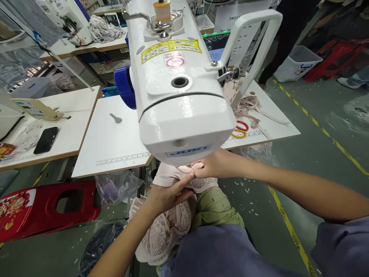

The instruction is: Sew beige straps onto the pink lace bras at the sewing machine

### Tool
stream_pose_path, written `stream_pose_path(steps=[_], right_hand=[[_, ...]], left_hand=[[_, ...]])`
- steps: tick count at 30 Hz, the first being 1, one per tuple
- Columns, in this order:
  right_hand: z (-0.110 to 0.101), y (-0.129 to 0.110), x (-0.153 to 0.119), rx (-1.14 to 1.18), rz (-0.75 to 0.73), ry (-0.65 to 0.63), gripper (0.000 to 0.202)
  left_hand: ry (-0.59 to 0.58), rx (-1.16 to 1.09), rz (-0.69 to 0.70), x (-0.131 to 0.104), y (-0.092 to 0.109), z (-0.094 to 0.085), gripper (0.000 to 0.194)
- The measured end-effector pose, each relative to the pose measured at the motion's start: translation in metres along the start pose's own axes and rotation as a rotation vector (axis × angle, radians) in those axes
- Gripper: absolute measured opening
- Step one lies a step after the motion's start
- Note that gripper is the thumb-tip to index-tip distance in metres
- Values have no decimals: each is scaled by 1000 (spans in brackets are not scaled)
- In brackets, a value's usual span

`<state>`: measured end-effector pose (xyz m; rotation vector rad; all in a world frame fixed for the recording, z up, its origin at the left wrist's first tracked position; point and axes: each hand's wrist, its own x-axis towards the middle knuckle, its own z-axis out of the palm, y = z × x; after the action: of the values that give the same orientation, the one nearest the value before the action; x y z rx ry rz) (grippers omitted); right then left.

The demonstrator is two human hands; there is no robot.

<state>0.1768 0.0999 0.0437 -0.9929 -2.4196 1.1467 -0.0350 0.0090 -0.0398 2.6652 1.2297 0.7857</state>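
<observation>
Handling step, judged: left hand (pixel 168 196) and right hand (pixel 215 164) pinch pale cloth (pixel 166 176), fingers nearly closed, near sewing machine (pixel 187 119). Next move needs steady grip.

Black phone (pixel 46 140) on a side table (pixel 75 107), red stool (pixel 47 209) below, plastic bin (pixel 298 63) off right

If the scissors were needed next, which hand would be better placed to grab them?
Probably the right hand: it looks closer to the scissors, which lie on its side of the sewing machine. The left hand is farther away. Both hands hold pale pink fabric, so the right must let go first.
</observation>
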Motion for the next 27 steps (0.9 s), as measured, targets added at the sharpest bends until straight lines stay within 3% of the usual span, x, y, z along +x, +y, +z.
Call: stream_pose_path(steps=[3,8,10,17,23,27], right_hand=[[4,5,-9,-50,-7,-40,13],[25,26,-26,-125,-176,283,19],[29,32,-28,-101,-213,342,15],[22,28,-21,-35,-162,264,12],[36,36,-30,-284,-473,546,17],[39,41,-30,-411,-610,595,23]], left_hand=[[45,29,-14,0,9,-2,49],[32,72,-185,3,34,-4,52],[19,98,-220,4,40,-5,52],[19,168,-303,11,52,-6,45],[-80,211,-328,12,53,-13,45],[-169,111,-273,8,41,-25,51]])
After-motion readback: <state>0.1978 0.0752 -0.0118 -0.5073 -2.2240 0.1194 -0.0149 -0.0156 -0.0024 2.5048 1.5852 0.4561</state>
